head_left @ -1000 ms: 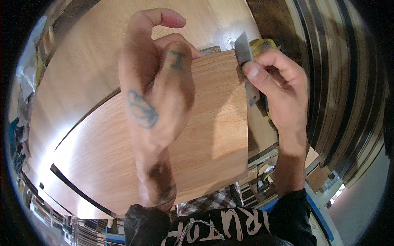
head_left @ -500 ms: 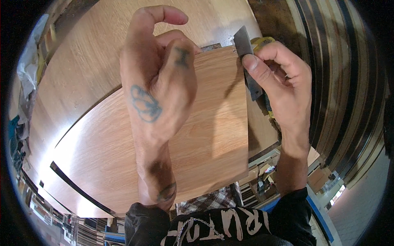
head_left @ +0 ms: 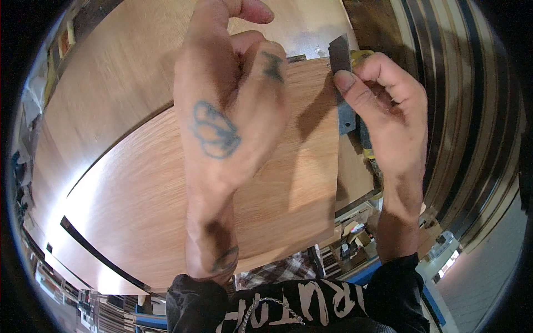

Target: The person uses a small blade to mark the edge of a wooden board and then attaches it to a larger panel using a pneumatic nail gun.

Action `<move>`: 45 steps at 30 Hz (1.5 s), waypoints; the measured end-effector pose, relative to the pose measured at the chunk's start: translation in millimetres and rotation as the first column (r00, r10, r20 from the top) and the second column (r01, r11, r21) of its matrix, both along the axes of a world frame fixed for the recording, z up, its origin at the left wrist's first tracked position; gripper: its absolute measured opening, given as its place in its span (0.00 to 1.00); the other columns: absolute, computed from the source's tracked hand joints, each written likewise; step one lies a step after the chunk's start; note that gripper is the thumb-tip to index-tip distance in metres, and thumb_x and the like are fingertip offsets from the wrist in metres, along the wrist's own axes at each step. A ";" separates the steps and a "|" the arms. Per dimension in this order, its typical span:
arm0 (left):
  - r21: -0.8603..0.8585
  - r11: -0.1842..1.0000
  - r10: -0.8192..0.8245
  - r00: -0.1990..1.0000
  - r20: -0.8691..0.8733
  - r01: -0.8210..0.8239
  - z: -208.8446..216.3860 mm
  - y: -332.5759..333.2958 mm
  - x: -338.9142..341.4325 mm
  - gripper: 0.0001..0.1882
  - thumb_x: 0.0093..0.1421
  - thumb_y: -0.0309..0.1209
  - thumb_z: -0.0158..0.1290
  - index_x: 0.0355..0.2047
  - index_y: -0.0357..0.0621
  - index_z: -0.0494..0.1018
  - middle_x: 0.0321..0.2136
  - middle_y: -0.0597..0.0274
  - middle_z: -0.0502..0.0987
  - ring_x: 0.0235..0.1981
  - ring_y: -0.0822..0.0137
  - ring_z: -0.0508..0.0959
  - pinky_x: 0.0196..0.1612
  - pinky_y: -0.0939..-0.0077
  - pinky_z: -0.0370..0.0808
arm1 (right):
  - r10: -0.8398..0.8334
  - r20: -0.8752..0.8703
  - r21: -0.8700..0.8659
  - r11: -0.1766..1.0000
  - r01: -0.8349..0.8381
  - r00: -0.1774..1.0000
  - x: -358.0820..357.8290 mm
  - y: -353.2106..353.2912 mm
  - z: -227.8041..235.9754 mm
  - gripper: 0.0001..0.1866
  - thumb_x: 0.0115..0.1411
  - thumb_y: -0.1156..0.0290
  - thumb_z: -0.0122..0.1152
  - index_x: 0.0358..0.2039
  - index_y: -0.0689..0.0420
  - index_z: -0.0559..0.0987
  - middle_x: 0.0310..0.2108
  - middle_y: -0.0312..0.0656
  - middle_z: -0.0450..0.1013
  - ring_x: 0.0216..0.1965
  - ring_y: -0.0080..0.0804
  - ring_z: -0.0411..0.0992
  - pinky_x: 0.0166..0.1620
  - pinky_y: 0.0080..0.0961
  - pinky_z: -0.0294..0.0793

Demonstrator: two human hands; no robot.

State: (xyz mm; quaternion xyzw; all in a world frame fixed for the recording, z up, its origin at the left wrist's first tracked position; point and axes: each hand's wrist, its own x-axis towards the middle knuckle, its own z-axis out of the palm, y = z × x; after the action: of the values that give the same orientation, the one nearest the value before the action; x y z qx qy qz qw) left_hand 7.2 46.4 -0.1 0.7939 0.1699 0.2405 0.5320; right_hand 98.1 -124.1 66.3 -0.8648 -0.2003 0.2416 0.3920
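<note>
Pinched between thumb and fingers, a flat dark-grey cutter blade (head_left: 340, 54) with a slanted tip stands up from my right hand (head_left: 391, 102). Its lower end, with a small hole, shows beside the panel edge. Partly hidden behind that hand is a yellow and dark tool (head_left: 363, 136), perhaps the knife body. My left hand (head_left: 230, 105) hovers over a wood-grain panel (head_left: 261, 205), fingers loosely curled and the index apart from the thumb. I see nothing in it, though its palm side is hidden. A small dark metal strip (head_left: 298, 58) lies at the panel's far edge.
Beneath the panel lies a larger wood-grain sheet (head_left: 116, 61). Stacked boards with light and dark edges (head_left: 449, 100) stand at the right. Small clutter (head_left: 358, 233) fills a shelf below the near right corner. A plastic bag (head_left: 34, 102) hangs at the far left.
My left hand has moved slightly up and to the right. The blade in my right hand has turned a little more upright and shifted slightly right.
</note>
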 end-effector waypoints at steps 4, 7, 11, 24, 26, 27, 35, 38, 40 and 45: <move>-0.097 0.995 -0.003 0.999 0.053 0.008 24.1 -10.7 -0.6 0.19 0.61 0.38 0.50 0.24 0.36 0.81 0.46 0.56 0.76 0.29 0.69 0.76 0.34 0.73 0.70 | 0.111 -0.139 0.205 0.975 -0.081 0.984 24.1 -8.5 -16.8 0.08 0.62 0.73 0.65 0.26 0.60 0.78 0.20 0.29 0.70 0.23 0.14 0.65 0.27 0.17 0.63; -0.221 0.972 -0.062 0.995 0.077 0.077 24.4 -4.8 -2.3 0.17 0.60 0.36 0.49 0.25 0.37 0.81 0.46 0.59 0.77 0.30 0.69 0.77 0.35 0.73 0.70 | 0.164 -0.130 0.191 0.972 -0.137 0.978 29.4 -5.4 -13.3 0.08 0.62 0.74 0.66 0.27 0.60 0.78 0.20 0.29 0.71 0.24 0.14 0.66 0.28 0.17 0.65; -0.214 0.974 -0.064 0.997 0.048 0.072 19.2 -5.3 0.9 0.17 0.60 0.36 0.49 0.25 0.37 0.81 0.46 0.59 0.77 0.30 0.70 0.77 0.35 0.73 0.70 | 0.141 -0.064 0.008 0.990 -0.141 0.988 21.4 -2.4 -1.0 0.09 0.64 0.72 0.64 0.29 0.58 0.75 0.23 0.25 0.67 0.27 0.11 0.62 0.32 0.14 0.62; -0.218 0.976 -0.019 0.996 -0.083 0.000 17.6 -11.7 3.1 0.17 0.61 0.35 0.49 0.25 0.37 0.82 0.45 0.60 0.77 0.30 0.71 0.77 0.35 0.74 0.70 | 0.528 0.728 -0.455 0.850 -0.267 0.439 -56.1 25.3 -16.7 0.10 0.47 0.80 0.58 0.33 0.62 0.75 0.32 0.47 0.69 0.28 0.35 0.70 0.27 0.31 0.70; -0.195 0.980 0.014 0.992 -0.123 -0.038 28.6 -7.2 -1.8 0.17 0.61 0.35 0.49 0.26 0.37 0.82 0.45 0.60 0.77 0.30 0.71 0.77 0.35 0.74 0.70 | 0.507 0.727 -0.403 0.861 -0.311 0.463 -58.8 30.3 -4.6 0.10 0.47 0.79 0.59 0.32 0.61 0.76 0.31 0.46 0.69 0.26 0.34 0.70 0.26 0.29 0.69; -0.183 0.981 0.033 0.988 -0.149 -0.060 35.1 -6.8 -5.8 0.17 0.61 0.35 0.49 0.26 0.37 0.82 0.45 0.60 0.77 0.30 0.71 0.77 0.35 0.74 0.71 | 0.468 0.726 -0.364 0.883 -0.297 0.504 -49.8 27.7 8.6 0.08 0.50 0.77 0.60 0.33 0.60 0.77 0.31 0.45 0.71 0.26 0.32 0.71 0.26 0.26 0.70; -0.261 0.964 -0.115 0.953 -0.279 0.040 44.3 -3.2 2.8 0.11 0.63 0.31 0.54 0.31 0.38 0.83 0.36 0.61 0.80 0.29 0.74 0.78 0.32 0.80 0.73 | 0.203 0.744 -0.295 0.954 0.041 0.636 42.1 -36.4 16.1 0.14 0.65 0.65 0.62 0.48 0.57 0.81 0.39 0.47 0.82 0.38 0.34 0.81 0.40 0.28 0.79; -0.221 0.970 -0.146 0.966 -0.213 0.098 25.6 -16.2 7.5 0.08 0.60 0.31 0.63 0.37 0.39 0.83 0.25 0.63 0.80 0.26 0.76 0.77 0.28 0.84 0.72 | 0.116 0.583 -0.254 0.966 0.045 0.805 96.9 -41.8 -12.6 0.21 0.67 0.61 0.60 0.58 0.52 0.77 0.47 0.47 0.80 0.46 0.35 0.80 0.48 0.30 0.78; -0.066 0.997 -0.056 0.985 -0.161 0.045 25.3 -18.2 9.0 0.12 0.59 0.36 0.66 0.35 0.39 0.84 0.20 0.65 0.77 0.23 0.79 0.74 0.25 0.84 0.70 | 0.295 0.737 -0.531 0.810 0.250 0.608 105.5 -45.4 -23.2 0.21 0.67 0.63 0.59 0.59 0.53 0.75 0.48 0.49 0.79 0.50 0.41 0.79 0.52 0.32 0.76; -0.029 0.999 0.031 0.916 -0.400 -0.046 26.7 -24.7 15.9 0.14 0.57 0.39 0.66 0.30 0.39 0.83 0.18 0.59 0.77 0.21 0.67 0.76 0.26 0.74 0.72 | -0.013 0.604 -0.179 0.972 0.152 0.797 24.3 -64.4 -25.6 0.13 0.63 0.74 0.60 0.48 0.61 0.81 0.44 0.52 0.80 0.46 0.46 0.80 0.50 0.35 0.78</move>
State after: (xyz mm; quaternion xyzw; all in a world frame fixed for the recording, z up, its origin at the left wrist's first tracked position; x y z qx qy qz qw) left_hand 23.2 21.7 26.7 0.8126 0.2948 0.0810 0.4963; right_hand 122.4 -188.5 40.7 -0.9423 -0.2480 -0.0404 0.2214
